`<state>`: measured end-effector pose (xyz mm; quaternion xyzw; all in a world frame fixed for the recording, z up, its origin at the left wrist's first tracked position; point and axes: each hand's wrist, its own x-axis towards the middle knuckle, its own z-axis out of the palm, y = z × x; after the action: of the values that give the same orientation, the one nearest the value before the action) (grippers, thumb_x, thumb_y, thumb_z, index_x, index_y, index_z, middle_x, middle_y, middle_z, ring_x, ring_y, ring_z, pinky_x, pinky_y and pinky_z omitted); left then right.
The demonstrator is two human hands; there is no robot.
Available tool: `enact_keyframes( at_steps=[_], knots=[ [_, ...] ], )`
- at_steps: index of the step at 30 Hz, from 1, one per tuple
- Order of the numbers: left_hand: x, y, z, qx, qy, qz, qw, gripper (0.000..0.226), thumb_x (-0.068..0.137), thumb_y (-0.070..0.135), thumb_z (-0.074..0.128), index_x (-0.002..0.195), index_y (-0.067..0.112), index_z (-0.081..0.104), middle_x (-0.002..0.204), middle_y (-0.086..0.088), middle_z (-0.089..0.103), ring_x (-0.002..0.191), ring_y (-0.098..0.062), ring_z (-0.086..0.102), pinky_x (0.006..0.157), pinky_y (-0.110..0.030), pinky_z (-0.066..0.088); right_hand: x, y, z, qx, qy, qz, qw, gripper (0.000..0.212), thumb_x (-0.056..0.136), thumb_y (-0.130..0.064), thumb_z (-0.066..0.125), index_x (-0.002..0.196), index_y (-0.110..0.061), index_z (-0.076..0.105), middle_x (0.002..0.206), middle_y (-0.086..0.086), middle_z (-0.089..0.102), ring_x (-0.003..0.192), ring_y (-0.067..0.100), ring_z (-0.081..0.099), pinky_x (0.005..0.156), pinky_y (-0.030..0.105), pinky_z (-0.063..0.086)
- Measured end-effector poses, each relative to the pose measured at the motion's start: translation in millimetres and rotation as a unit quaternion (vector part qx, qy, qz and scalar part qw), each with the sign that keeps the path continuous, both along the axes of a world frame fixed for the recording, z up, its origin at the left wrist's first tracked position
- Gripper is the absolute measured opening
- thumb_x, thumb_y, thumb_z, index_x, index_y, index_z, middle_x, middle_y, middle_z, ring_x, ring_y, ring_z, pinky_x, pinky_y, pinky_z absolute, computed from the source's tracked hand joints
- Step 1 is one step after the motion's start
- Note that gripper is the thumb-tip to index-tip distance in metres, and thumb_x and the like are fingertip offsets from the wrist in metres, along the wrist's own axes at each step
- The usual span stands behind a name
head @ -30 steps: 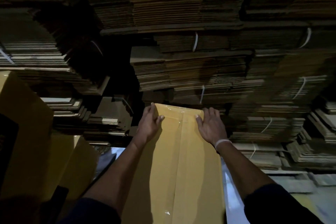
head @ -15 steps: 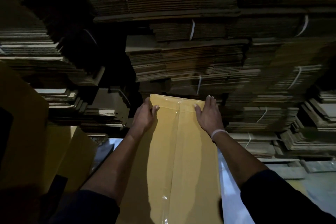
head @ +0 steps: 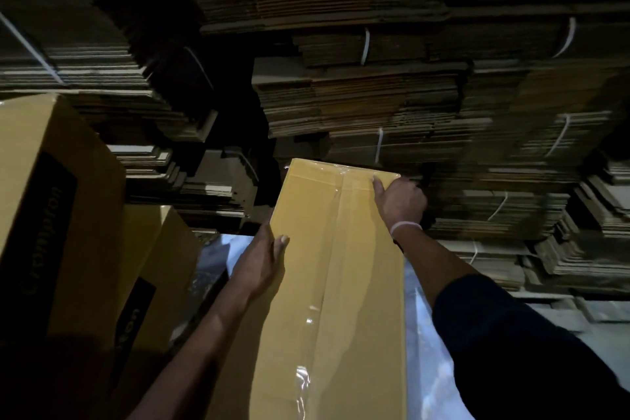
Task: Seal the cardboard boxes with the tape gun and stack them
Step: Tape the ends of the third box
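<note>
— Which step are you on?

— The sealing looks done on this one, I'd judge; a strip of clear tape (head: 335,249) runs down the seam of the long yellow box (head: 361,283) and folds over its far edge; so I take it I'm at the lift-and-stack part.

— How are you holding it?

— My left hand (head: 262,266) is against the box's left edge about halfway along, thumb lying on the top face, the other fingers round the side where I can't see them; my right hand (head: 400,201) is at the far right corner, fingers (head: 377,185) curled over the edge, one tip pressing the top near the tape; both hands hold the box, neither is wide open.

— And the tape gun?

— Not in sight; I can't say where it is.

— What does the next move want?

— Probably a level lift and a swing to my left, where two more yellow boxes (head: 61,201) with dark printed panels stand just beyond my left hand; the box is long, so it may tip if my grip is uneven.

— Beyond that?

— Strapped bundles of flat cardboard (head: 358,106) piled high past my right fingers; pale plastic sheeting (head: 426,334) under my right forearm.
</note>
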<state>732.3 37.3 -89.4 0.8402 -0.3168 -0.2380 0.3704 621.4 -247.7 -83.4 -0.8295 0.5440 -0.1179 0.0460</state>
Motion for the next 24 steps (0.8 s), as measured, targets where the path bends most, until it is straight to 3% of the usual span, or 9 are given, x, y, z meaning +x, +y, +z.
enact_keyframes(
  at_steps=[6, 11, 18, 21, 24],
  knots=[
    [-33.1, 41.6, -0.4, -0.015, -0.038, -0.008, 0.999, 0.044, 0.111, 0.036, 0.036, 0.153, 0.022, 0.038, 0.134, 0.011, 0.051, 0.119, -0.009, 0.049, 0.094, -0.027, 0.037, 1.6, 4.4, -1.8, 0.036, -0.041, -0.034, 0.998, 0.060, 0.102, -0.062, 0.049, 0.110, -0.005, 0.068, 0.100, 0.013, 0.072, 0.093, 0.029, 0.072, 0.063, 0.031, 0.045],
    [-26.4, 41.8, -11.6, -0.022, -0.029, -0.011, 0.999, 0.045, 0.112, 0.037, 0.036, 0.152, 0.018, 0.038, 0.140, 0.001, 0.054, 0.126, -0.017, 0.051, 0.104, -0.034, 0.041, -15.7, 31.8, -1.3, 0.119, -0.154, -0.045, 0.980, 0.050, 0.105, -0.046, 0.053, 0.120, 0.000, 0.061, 0.117, 0.021, 0.070, 0.108, 0.038, 0.069, 0.084, 0.039, 0.054],
    [-29.9, 45.7, -9.7, 0.006, -0.043, 0.004, 0.999, 0.038, 0.111, 0.040, 0.036, 0.129, 0.008, 0.048, 0.124, -0.015, 0.064, 0.115, -0.032, 0.060, 0.100, -0.050, 0.049, -73.3, 104.2, -4.9, 0.170, -0.196, -0.029, 0.965, 0.045, 0.108, -0.038, 0.049, 0.118, 0.005, 0.058, 0.116, 0.027, 0.069, 0.108, 0.044, 0.067, 0.083, 0.040, 0.052],
    [-35.9, 49.8, -3.1, 0.000, -0.046, 0.006, 0.999, 0.036, 0.111, 0.036, 0.040, 0.123, 0.003, 0.050, 0.120, -0.019, 0.064, 0.113, -0.035, 0.061, 0.096, -0.047, 0.050, -100.8, 142.8, -10.3, 0.162, -0.187, -0.023, 0.969, 0.044, 0.108, -0.034, 0.047, 0.120, 0.008, 0.054, 0.114, 0.030, 0.068, 0.106, 0.045, 0.067, 0.080, 0.039, 0.050],
    [-51.5, 69.4, 0.6, 0.004, -0.031, 0.004, 1.000, 0.038, 0.112, 0.033, 0.041, 0.132, 0.002, 0.047, 0.128, -0.016, 0.061, 0.120, -0.030, 0.058, 0.097, -0.038, 0.044, -132.9, 185.5, -11.3, 0.175, -0.196, -0.020, 0.965, 0.051, 0.110, -0.031, 0.044, 0.139, 0.011, 0.044, 0.124, 0.033, 0.065, 0.113, 0.047, 0.064, 0.087, 0.043, 0.051]
  ],
)
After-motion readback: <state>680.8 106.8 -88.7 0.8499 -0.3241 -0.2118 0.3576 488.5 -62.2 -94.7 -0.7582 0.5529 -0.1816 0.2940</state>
